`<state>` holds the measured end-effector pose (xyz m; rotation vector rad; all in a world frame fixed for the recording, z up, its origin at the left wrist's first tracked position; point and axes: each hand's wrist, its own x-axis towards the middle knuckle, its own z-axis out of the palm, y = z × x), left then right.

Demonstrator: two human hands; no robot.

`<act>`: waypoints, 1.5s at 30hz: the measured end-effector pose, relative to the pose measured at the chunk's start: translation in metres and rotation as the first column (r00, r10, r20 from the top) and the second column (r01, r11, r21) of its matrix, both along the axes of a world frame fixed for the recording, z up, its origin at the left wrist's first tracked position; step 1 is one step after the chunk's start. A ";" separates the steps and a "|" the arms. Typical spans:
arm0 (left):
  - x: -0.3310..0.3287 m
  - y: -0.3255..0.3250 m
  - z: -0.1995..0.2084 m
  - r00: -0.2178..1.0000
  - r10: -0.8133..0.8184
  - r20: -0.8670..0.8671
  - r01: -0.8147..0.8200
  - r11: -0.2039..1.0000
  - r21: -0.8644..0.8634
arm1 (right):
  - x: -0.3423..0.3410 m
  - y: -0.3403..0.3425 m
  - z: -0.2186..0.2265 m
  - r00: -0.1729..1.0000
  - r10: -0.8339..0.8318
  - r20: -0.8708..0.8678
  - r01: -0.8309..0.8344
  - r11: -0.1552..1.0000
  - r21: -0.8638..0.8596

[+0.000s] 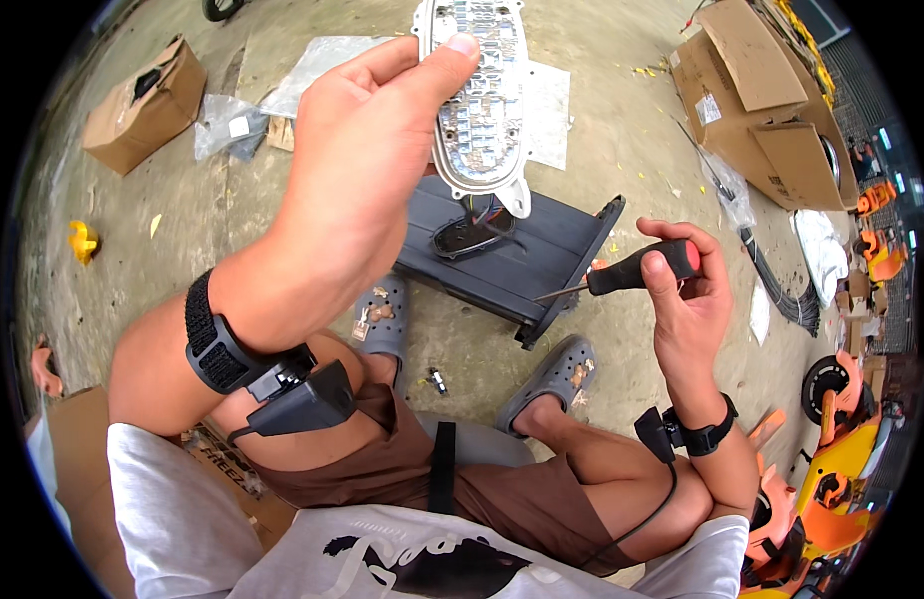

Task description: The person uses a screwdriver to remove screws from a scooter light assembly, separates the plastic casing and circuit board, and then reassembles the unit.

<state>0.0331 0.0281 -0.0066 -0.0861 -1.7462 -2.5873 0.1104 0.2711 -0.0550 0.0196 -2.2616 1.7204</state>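
My left hand [367, 140] is raised at the top middle, closed on the edge of a long, rounded controller board in a silver metal housing [482, 125]. The thumb lies across its face, which is packed with rows of shiny components. Coloured wires [487, 210] come down from its lower end toward a black oval part [472, 236], which lies on a dark grey panel [552, 225]. On the right, my right hand [692, 309] is wrapped round a screwdriver [642, 270] with a black and red handle. Its shaft points left, above the panel's near right corner.
An open cardboard box [143, 105] stands at the far left, a larger one [751, 100] at the far right. Black cables [781, 285] lie beside the latter. Orange and yellow wheeled machines [831, 449] crowd the right edge. A small object [437, 380] lies between my shoes.
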 end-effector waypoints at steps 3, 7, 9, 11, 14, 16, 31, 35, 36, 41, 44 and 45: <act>0.000 -0.003 -0.004 0.999 -0.025 -0.021 0.026 0.998 0.056 | -0.007 -0.003 -0.011 0.999 -0.020 0.037 0.019 1.000 0.005; 0.001 -0.009 -0.003 0.999 -0.016 -0.032 0.018 0.998 0.057 | -0.015 -0.014 -0.020 0.989 0.021 0.144 -0.014 0.999 -0.044; 0.002 -0.006 0.003 1.000 0.012 -0.016 -0.010 0.994 0.105 | -0.020 -0.016 -0.035 0.981 0.034 0.190 -0.004 0.987 -0.158; 0.001 -0.011 -0.001 0.999 0.007 -0.041 -0.006 1.000 0.015 | -0.025 -0.015 -0.050 0.975 0.041 0.219 0.007 0.978 -0.211; 0.004 -0.010 -0.002 0.999 0.003 -0.040 -0.001 0.999 0.038 | -0.030 -0.010 -0.065 0.962 0.024 0.273 0.044 0.969 -0.243; 0.005 -0.011 -0.001 0.999 0.003 -0.034 0.000 0.998 0.065 | -0.031 -0.008 -0.069 0.952 0.002 0.307 0.071 0.972 -0.224; 0.006 -0.015 -0.004 0.996 -0.090 0.023 0.089 0.996 0.007 | -0.031 -0.005 -0.086 0.920 0.011 0.392 0.107 0.955 -0.277; 0.009 -0.013 -0.001 0.990 -0.130 0.057 0.129 0.991 0.027 | -0.031 -0.007 -0.090 0.917 0.027 0.398 0.105 0.946 -0.307; 0.009 -0.012 -0.001 0.989 -0.130 0.064 0.129 0.992 0.019 | -0.031 -0.008 -0.090 0.915 0.030 0.402 0.103 0.947 -0.305; 0.009 -0.012 -0.001 0.989 -0.133 0.068 0.133 0.991 -0.001 | -0.030 -0.008 -0.094 0.911 0.040 0.410 0.097 0.947 -0.306; 0.009 -0.012 -0.002 0.989 -0.132 0.069 0.133 0.991 -0.012 | -0.030 -0.008 -0.093 0.913 0.032 0.407 0.105 0.945 -0.309; 0.009 -0.013 -0.002 0.989 -0.129 0.070 0.131 0.991 -0.015 | -0.030 -0.008 -0.092 0.913 0.034 0.407 0.104 0.944 -0.314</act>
